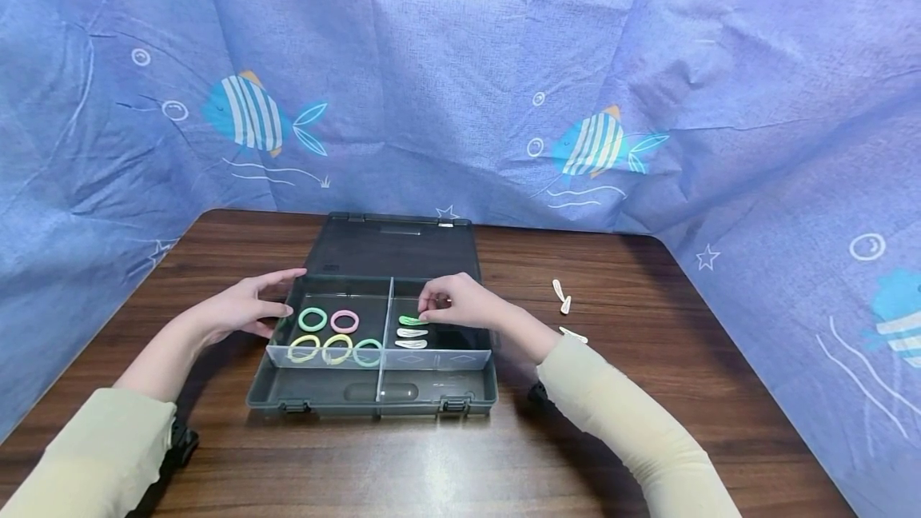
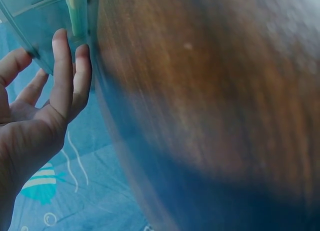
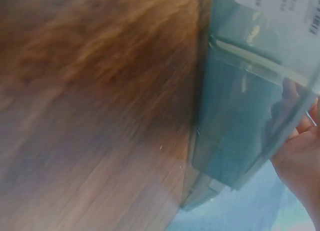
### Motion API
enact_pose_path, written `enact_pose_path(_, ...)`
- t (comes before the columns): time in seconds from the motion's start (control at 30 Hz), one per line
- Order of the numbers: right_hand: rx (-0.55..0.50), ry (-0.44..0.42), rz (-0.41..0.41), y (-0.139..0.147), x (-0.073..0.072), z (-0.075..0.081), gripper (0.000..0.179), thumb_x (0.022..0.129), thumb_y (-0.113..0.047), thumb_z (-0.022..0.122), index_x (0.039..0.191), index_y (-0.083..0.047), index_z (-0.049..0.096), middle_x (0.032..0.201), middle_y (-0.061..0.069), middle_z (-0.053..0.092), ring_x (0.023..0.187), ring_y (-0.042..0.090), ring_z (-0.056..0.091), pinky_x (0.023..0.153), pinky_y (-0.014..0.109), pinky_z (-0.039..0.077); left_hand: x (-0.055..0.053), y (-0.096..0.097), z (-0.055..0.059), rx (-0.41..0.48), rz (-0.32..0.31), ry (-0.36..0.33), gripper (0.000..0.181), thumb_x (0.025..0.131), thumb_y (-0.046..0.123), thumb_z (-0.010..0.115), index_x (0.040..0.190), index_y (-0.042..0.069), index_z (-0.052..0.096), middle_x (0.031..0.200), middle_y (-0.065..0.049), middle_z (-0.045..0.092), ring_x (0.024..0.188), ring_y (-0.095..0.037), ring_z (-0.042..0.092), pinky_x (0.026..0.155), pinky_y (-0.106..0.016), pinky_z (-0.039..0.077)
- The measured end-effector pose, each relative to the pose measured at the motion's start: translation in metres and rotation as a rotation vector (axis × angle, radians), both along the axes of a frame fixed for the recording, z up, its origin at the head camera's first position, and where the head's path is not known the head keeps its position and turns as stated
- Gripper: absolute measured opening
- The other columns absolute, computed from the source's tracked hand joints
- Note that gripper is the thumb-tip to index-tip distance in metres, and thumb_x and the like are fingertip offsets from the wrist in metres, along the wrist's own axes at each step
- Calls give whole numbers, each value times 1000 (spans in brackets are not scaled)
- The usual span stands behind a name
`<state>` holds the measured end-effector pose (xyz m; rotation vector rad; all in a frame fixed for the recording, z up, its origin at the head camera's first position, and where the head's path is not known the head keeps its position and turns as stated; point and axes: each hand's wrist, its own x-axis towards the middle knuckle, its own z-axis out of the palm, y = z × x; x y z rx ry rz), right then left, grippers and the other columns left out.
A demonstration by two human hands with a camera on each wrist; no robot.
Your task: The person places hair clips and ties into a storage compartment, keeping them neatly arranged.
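Head view: inside the box (image 1: 316, 384), well behind its front edge, lie two white clips (image 1: 412, 333); just past them the right hand (image 1: 464, 302) pinches a green clip (image 1: 409, 320). The left hand (image 1: 241, 306), fingers loosely spread, touches the box's left wall (the left wrist view shows its fingertips there). Only the right wrist view shows a barcoded label (image 3: 275, 0). The lid (image 1: 399, 250) lies open toward the back edge of the table (image 1: 612, 430).
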<state>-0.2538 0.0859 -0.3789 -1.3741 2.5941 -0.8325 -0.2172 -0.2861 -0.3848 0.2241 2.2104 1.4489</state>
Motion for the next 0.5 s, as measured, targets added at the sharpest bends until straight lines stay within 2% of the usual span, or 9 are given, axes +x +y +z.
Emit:
enact_pose_path(0.3, -99, -34, -46, 27, 3, 10, 9, 85, -22, 71, 89, -15, 67, 73, -9, 59, 65, 5, 51, 59, 23, 46, 0, 0, 1, -1, 2, -3, 73, 93, 11, 57, 153, 16, 15, 152, -27, 9, 102, -28, 60, 74, -42, 56)
enact_pose_path(0.5, -142, -24, -113, 48, 7, 16, 13, 83, -23, 73, 89, -13, 68, 72, -10, 59, 63, 6, 51, 56, 26, 44, 1, 1, 3, 6, -7, -9, 73, 93, 11, 57, 153, 14, 15, 152, -28, 7, 104, -28, 59, 74, -42, 56)
